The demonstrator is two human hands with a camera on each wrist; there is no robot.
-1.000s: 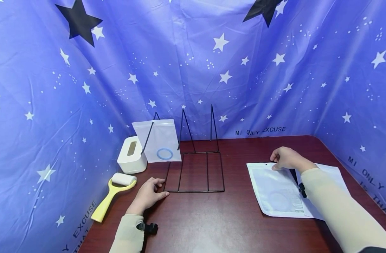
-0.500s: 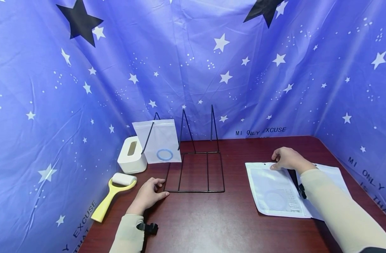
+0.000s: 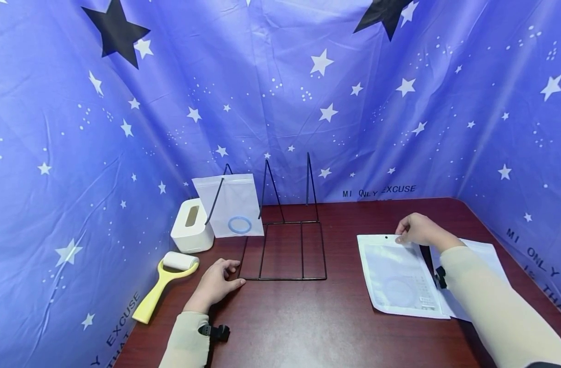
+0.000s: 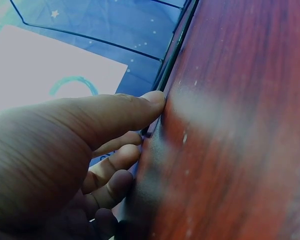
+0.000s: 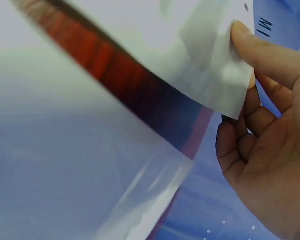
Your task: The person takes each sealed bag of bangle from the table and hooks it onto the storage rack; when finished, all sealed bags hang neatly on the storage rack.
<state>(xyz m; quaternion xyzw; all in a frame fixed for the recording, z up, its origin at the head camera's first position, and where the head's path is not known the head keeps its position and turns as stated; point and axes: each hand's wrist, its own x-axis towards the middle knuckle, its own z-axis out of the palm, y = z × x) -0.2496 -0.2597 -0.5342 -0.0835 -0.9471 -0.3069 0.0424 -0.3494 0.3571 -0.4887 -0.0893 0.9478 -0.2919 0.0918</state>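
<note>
My right hand (image 3: 420, 230) pinches the top edge of a white zip bag (image 3: 402, 276), thumb on the near face and fingers behind, as the right wrist view shows. Through its front a faint ring shape is visible. A second white bag (image 3: 480, 255) lies to its right, partly under my forearm. My left hand (image 3: 215, 284) holds the front left corner of a black wire rack (image 3: 291, 279) between thumb and fingers. Leaning in the rack's left slot is another white bag (image 3: 230, 199) with a blue ring (image 3: 239, 225) showing on it.
Behind the left hand stands a white tissue box (image 3: 191, 227). A lint roller (image 3: 158, 286) with a yellow handle lies at the left table edge. Blue star-print curtains (image 3: 280, 92) enclose the dark red table (image 3: 308, 327) at the back and sides.
The bag in my right hand has shifted slightly, its top edge lifting a little and more of it showing near the fingers. My left hand and the rack stay where they were.
</note>
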